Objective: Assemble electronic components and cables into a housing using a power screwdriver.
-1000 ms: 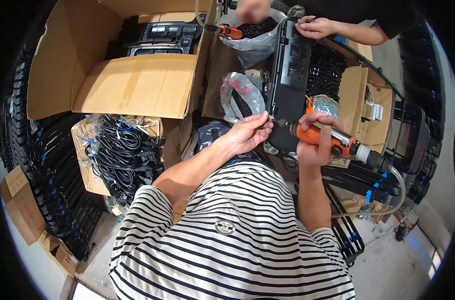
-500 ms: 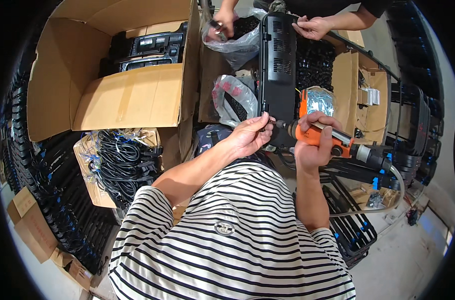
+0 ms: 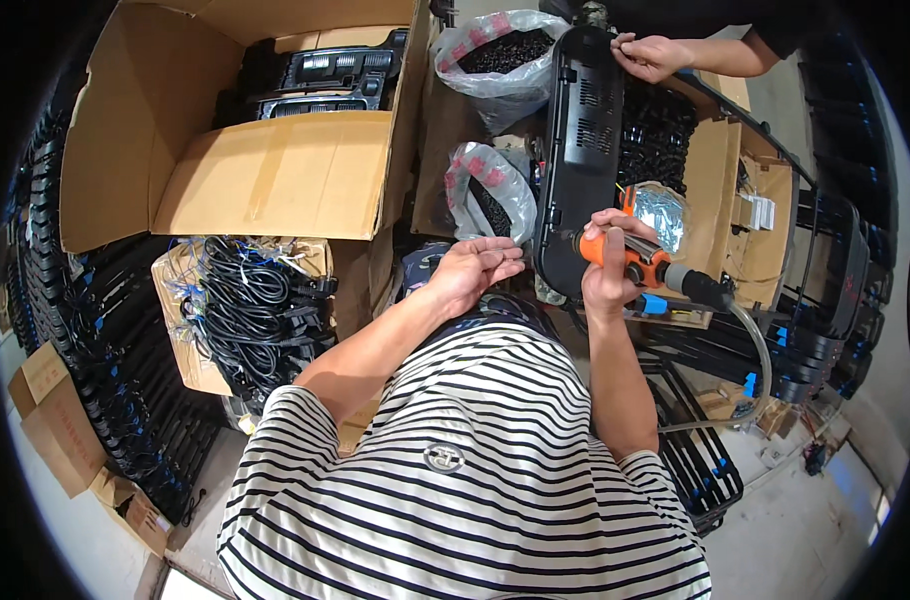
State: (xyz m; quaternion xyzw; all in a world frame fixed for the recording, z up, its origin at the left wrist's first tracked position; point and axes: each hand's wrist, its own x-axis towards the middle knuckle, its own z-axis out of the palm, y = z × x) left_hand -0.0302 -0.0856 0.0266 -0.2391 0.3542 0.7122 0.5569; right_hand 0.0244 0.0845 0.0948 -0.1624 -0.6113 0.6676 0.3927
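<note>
My right hand (image 3: 607, 285) grips an orange air screwdriver (image 3: 647, 266), with a hose running off its back end. The tool sits close to the near end of a long black plastic housing (image 3: 587, 165) with slotted vents. To the left of that end is my left hand (image 3: 472, 274), apart from the housing, palm partly up. Its fingers are pinched together; what they hold, if anything, is too small to make out. A plastic bag of small black parts (image 3: 497, 205) lies just beyond my left hand.
A co-worker's hand (image 3: 650, 57) touches the housing's far end. A large carton (image 3: 275, 185) with black panels stands left, above bundled black cables (image 3: 250, 310). A bag of silver screws (image 3: 660, 218) lies right of the housing. Another bag (image 3: 500, 60) holds black parts.
My left hand has pulled back left from the housing's near edge. The screwdriver's tip has turned away from there. The co-worker's other hand has left the far bag and is out of sight.
</note>
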